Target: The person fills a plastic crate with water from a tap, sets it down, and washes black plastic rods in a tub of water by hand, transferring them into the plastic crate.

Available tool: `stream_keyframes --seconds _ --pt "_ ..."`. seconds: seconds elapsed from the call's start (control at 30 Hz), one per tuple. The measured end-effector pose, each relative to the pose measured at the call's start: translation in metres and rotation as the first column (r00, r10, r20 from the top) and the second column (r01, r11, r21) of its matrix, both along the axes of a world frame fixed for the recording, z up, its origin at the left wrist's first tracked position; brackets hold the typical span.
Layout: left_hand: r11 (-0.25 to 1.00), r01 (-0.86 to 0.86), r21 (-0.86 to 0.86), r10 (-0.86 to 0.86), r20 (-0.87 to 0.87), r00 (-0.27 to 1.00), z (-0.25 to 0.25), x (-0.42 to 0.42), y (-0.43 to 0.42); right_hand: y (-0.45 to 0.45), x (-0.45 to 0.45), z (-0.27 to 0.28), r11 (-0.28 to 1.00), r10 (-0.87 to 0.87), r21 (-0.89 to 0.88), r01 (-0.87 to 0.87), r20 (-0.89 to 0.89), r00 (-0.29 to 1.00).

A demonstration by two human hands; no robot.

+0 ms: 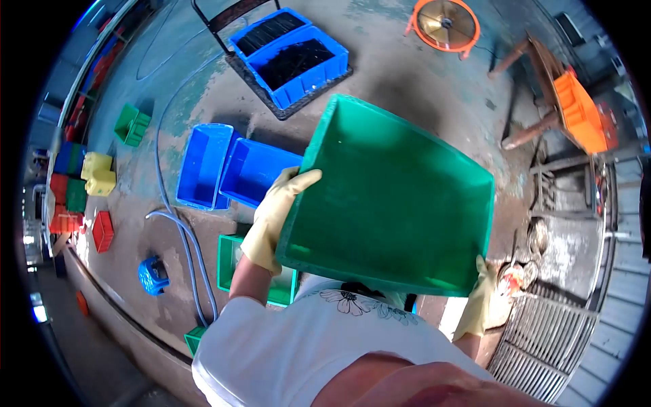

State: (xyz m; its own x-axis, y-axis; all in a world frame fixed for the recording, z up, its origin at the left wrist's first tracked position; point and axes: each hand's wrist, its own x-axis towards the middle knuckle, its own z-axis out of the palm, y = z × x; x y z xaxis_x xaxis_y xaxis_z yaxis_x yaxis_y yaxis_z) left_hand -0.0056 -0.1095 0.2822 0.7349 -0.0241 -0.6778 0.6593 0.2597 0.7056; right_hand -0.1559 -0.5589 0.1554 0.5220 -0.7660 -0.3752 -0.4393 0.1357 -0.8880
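A large green plastic bin (400, 197) is held up in front of my body, tilted so that its inside shows, with nothing in it. My left hand (274, 214), in a pale yellow rubber glove, grips the bin's left side, thumb over the rim. At the lower right corner, my right hand (479, 298), gloved the same way, holds the rim; most of its fingers are hidden behind the bin. Past my left hand, a blue bin (251, 169) on the floor is partly covered by the green one. Another green bin (230, 261) lies below my left forearm.
Two blue bins of dark contents sit on a platform trolley (281, 112). A second blue bin (203, 166) and a hose (163, 183) lie to the left, near a blue stool (153, 275). An orange fan (445, 26) stands at the back; a metal grate (542, 339) is at right.
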Motion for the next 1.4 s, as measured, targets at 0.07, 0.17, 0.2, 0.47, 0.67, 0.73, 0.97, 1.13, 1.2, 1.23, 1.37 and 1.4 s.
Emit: stream_keyframes --seconds 0.07,0.17,0.2,0.47,0.67,0.73,0.97,1.13,1.2,1.23,1.37,1.4 --pt "0.637 -0.108 0.764 -0.506 0.519 0.689 -0.053 0.020 0.033 -0.011 0.072 0.022 0.978 0.207 0.037 -0.204 -0.195 0.959" --pt "0.904 -0.242 0.353 0.074 0.427 0.901 -0.028 0.043 0.027 -0.008 0.186 0.031 0.905 0.425 0.102 -0.413 -0.201 0.882" --pt "0.813 -0.268 0.517 -0.027 0.492 0.870 -0.049 0.050 0.040 -0.007 0.231 0.035 0.892 0.453 0.102 -0.441 -0.176 0.874" --pt "0.477 -0.685 -0.551 0.810 -0.026 0.586 0.046 0.106 0.037 0.062 0.490 0.039 0.482 0.866 0.271 -0.833 -0.003 0.500" --pt "0.418 -0.729 -0.542 0.895 0.107 0.434 0.102 0.180 0.042 0.158 0.631 0.051 0.203 0.977 0.268 -0.942 -0.122 0.176" --pt "0.412 -0.777 -0.476 0.903 0.095 0.420 0.101 0.204 0.072 0.188 0.655 0.024 0.302 0.947 0.188 -0.935 -0.171 0.271" --pt "0.438 -0.899 0.028 0.863 0.268 0.428 0.138 0.320 0.114 0.265 0.743 -0.012 0.104 0.990 0.492 -0.865 0.032 0.137" --pt "0.404 -0.908 0.109 0.869 0.265 0.418 0.146 0.387 0.125 0.305 0.782 -0.036 0.056 0.997 0.588 -0.807 0.015 0.080" --pt "0.404 -0.904 0.138 0.867 0.256 0.426 0.151 0.400 0.129 0.318 0.795 -0.054 0.026 0.998 0.626 -0.779 0.022 0.051" --pt "0.385 -0.907 0.171 0.872 0.255 0.419 0.155 0.409 0.128 0.325 0.803 -0.062 -0.038 0.997 0.587 -0.809 -0.027 -0.066" --pt "0.361 -0.913 0.189 0.882 0.249 0.400 0.169 0.435 0.133 0.346 0.829 -0.058 -0.132 0.974 0.643 -0.755 -0.059 -0.221" --pt "0.366 -0.913 0.180 0.878 0.259 0.403 0.172 0.441 0.131 0.348 0.833 -0.062 -0.139 0.971 0.650 -0.747 -0.060 -0.233"
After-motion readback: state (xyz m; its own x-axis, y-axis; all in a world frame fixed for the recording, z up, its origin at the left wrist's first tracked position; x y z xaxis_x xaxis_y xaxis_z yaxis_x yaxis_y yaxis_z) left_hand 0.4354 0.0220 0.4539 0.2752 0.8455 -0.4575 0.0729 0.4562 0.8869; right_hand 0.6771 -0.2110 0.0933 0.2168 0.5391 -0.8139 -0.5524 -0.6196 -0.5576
